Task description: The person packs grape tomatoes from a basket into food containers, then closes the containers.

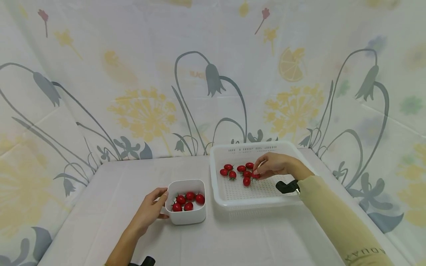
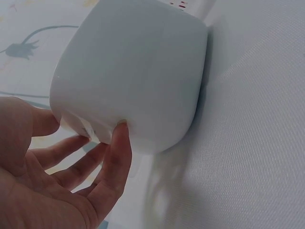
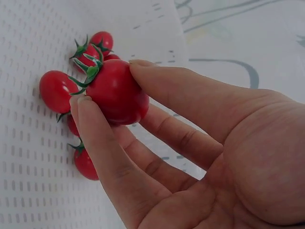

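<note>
While the left hand (image 1: 148, 211) sits near the front edge of the table (image 1: 110, 192), its thumb and curled fingers (image 2: 114, 157) clasp the left wall of the small white square container (image 1: 185, 202), which stands on the cloth with five cherry tomatoes (image 1: 188, 200) inside. Just to the right and a little farther back sits the white perforated tray (image 1: 233, 192), close beside the container. Over the tray's middle, the right hand (image 1: 273, 165) pinches one cherry tomato (image 3: 114, 90) between thumb and forefinger, green calyx pointing away from the palm. To the left of those fingertips, loose tomatoes (image 1: 237, 171) lie clustered on the tray floor. Farthest off, the flower-printed backdrop (image 1: 213, 74) rises behind the table.
</note>
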A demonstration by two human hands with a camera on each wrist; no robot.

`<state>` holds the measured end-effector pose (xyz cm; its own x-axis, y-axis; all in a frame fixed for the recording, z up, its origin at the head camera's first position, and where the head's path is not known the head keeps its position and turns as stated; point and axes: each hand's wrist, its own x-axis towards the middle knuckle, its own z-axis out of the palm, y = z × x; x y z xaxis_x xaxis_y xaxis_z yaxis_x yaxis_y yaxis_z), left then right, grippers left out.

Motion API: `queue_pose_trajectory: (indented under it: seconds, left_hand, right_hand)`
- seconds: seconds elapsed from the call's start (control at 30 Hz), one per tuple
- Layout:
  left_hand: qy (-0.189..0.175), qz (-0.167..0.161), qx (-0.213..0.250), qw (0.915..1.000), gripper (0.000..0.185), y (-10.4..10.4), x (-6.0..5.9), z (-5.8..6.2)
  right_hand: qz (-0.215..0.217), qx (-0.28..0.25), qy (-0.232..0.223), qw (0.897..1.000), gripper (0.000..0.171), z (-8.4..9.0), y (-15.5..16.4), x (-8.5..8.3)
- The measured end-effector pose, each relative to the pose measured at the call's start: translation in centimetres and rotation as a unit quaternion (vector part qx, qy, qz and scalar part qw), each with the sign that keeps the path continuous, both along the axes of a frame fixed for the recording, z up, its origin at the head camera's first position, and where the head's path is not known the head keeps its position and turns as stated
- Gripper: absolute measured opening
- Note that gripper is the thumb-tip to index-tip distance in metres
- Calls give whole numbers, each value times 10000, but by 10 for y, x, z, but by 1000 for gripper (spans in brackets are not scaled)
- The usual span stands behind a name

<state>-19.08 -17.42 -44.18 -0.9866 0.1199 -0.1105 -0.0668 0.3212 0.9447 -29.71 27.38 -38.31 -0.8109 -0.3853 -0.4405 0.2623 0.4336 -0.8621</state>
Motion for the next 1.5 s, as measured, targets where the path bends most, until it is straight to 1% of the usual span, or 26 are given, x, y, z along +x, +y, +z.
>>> queue_pose_trajectory:
  seconds: [0.13,0.37,0.57,0.83,0.97,1.07,1.2,1.3,1.5]
  left_hand:
    - [6,1,-31,10000,40,0,0,-1]
    - [0,71,10,10000,39,0,1,0]
    - [3,89,-26,10000,38,0,0,0]
    - [-10,64,-7,10000,39,1,-1,-1]
    - [-31,103,-28,9999,38,1,-1,0]
    - [-23,102,-11,9999,38,2,-1,1]
    - [-18,96,7,10000,38,1,-1,1]
    - [-21,82,13,10000,39,1,0,1]
    - [-11,34,36,10000,41,0,0,0]
  right_hand:
    - [26,-97,203,9997,21,1,-2,3]
    - [-134,-154,416,9989,30,6,-6,8]
    - [-259,-202,583,9978,31,11,-9,14]
    - [-317,-353,737,9962,30,9,-9,16]
    - [-348,-425,800,9953,33,8,-10,17]
    - [-296,-460,964,9938,37,8,-11,18]
    - [-308,-484,1185,9913,31,11,-12,21]
    - [-396,-557,1220,9902,28,13,-14,23]
    - [-516,-628,1242,9889,29,14,-19,25]
